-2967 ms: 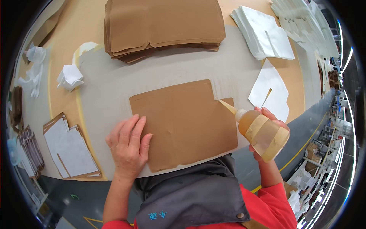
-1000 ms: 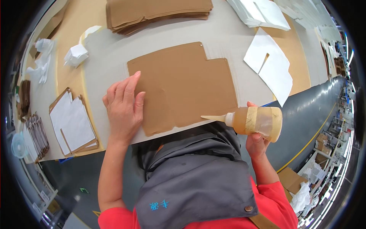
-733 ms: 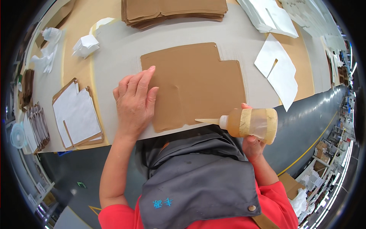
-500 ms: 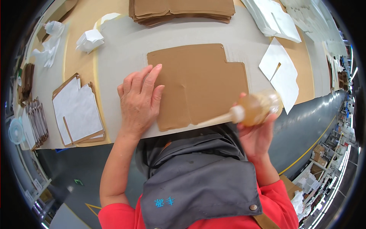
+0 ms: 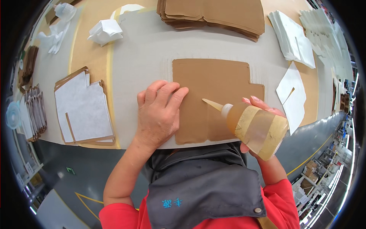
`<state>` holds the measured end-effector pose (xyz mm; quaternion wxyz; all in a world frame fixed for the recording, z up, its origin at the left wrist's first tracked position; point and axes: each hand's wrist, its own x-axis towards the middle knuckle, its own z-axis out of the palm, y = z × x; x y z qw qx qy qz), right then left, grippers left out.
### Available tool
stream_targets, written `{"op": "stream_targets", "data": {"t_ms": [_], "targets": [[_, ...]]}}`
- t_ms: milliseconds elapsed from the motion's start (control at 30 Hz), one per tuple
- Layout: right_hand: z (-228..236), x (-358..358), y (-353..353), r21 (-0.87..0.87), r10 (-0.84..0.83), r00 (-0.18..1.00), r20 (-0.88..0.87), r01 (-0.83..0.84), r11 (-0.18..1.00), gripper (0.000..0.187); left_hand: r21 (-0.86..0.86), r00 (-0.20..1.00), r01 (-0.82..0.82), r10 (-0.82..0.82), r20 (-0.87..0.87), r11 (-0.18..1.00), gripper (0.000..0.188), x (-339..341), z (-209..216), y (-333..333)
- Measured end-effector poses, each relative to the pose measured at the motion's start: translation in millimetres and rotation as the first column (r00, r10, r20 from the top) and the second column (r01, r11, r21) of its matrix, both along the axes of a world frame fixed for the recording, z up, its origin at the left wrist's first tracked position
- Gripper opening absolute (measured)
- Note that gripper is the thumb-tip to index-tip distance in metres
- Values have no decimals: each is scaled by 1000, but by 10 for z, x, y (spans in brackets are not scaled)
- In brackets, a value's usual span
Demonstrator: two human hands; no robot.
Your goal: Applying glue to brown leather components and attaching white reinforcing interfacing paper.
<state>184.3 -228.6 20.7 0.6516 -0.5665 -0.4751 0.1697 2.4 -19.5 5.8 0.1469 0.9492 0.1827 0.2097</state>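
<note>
A flat brown leather-like panel point(image 5: 198, 122) with a notch at its upper right corner lies on the table in front of me. My left hand point(image 5: 158, 114) rests at the panel's left edge, its fingertips touching the surface, fingers slightly bent and a little apart, holding nothing. Tilted over the panel's right part is a squeeze glue bottle point(image 5: 260, 129), with pale amber contents, tape bands and a long tapered nozzle pointing up and left. My right hand point(image 5: 267, 108) is closed around it from behind; much of the palm is hidden by the bottle.
Beyond the panel sits a stack of brown panels point(image 5: 228, 15). White notched sheets backed with brown point(image 5: 82, 110) lie at left, near a crumpled white paper point(image 5: 106, 31). On the right are a stack of white pieces point(image 5: 291, 38) and a single white piece point(image 5: 292, 93).
The bottle's nozzle has swung from the panel's near edge up over its middle, and the bottle body has tipped toward me. The whole view has shifted, with table items appearing lower and further right.
</note>
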Motion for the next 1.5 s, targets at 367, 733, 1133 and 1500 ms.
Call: {"op": "stream_targets", "data": {"t_ms": [367,733,1133,1500], "targets": [[-7,34,-215,-94,-60,997,42,64,994,106,-30,1000,-1,1,-6,1000,50,1,2,2],[215,-108,-176,-400,-409,887,-214,302,865,103,-10,1000,7,-6,23,1000,51,-1,-21,7],[258,-243,-470,-455,-299,902,-313,134,880,103,24,999,11,-12,48,1000,50,4,-37,6],[206,-80,-864,-201,128,991,30,-119,972,101,-13,998,12,-11,68,1000,52,-31,32,18]]}}
